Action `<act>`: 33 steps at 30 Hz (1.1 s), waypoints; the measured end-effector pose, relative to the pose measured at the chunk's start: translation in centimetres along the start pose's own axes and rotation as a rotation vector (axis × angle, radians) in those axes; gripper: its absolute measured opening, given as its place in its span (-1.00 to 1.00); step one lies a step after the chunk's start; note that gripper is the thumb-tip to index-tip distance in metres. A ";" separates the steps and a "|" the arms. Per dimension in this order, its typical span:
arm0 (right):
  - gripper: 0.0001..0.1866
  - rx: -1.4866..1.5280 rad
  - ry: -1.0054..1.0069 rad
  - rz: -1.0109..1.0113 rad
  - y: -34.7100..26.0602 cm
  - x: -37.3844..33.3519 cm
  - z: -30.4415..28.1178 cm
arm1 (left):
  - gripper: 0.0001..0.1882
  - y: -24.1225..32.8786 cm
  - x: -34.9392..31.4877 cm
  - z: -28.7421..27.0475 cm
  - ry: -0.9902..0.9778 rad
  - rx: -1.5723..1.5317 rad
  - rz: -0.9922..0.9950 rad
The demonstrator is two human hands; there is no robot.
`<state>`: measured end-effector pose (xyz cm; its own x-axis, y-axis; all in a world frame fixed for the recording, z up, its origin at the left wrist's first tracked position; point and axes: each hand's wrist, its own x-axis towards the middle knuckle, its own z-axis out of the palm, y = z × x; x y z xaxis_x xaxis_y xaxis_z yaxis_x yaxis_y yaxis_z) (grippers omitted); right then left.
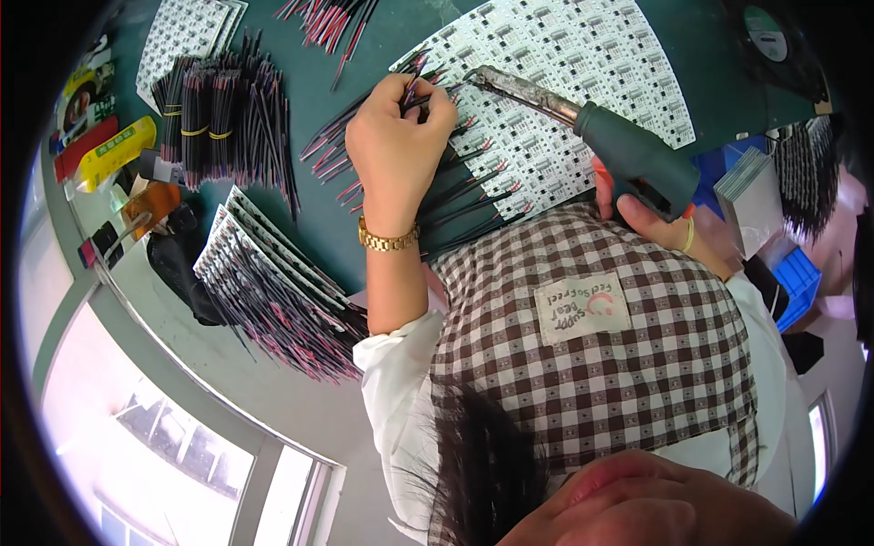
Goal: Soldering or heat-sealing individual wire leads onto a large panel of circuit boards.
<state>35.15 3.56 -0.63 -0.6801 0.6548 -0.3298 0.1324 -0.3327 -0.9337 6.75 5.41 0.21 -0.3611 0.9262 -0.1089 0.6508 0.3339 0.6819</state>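
A large white circuit board panel (583,82) with rows of small printed units lies on the green table. Along its left edge, several black-and-red wires (464,196) stick out. My left hand (398,136) is closed in a pinch on a dark wire at the panel's upper left edge, a gold watch on its wrist. My right hand (651,218) grips a dark green soldering gun (628,150) with a red trigger. Its metal tip points left and ends close to the pinched wire; whether they touch I cannot tell.
Rubber-banded wire bundles (214,118) lie at left, with more wires (332,23) at the top. Wired panels (273,282) are stacked at the table's near left edge. A yellow box (116,153) stands far left. Right are a solder spool (765,35) and a blue crate (798,284).
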 end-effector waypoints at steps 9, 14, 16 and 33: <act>-0.64 -0.091 0.012 -0.022 0.2 -0.4 0.2 | -0.85 0.9 -0.2 -0.4 0.017 0.084 0.063; -0.68 -0.106 0.062 -0.114 0.5 0.1 0.8 | -0.85 1.0 0.1 -0.6 0.040 0.095 0.070; -0.69 -0.073 0.073 -0.060 0.6 0.1 0.9 | -0.84 0.8 0.1 -0.7 0.039 0.101 0.059; -0.82 -0.160 0.198 0.062 -4.0 0.4 1.9 | -0.81 0.5 0.6 -0.7 -0.027 0.084 0.007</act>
<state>32.99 3.89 3.22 -0.5148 0.7619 -0.3931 0.2927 -0.2748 -0.9159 6.39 6.06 0.99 -0.3387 0.9326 -0.1245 0.7073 0.3397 0.6200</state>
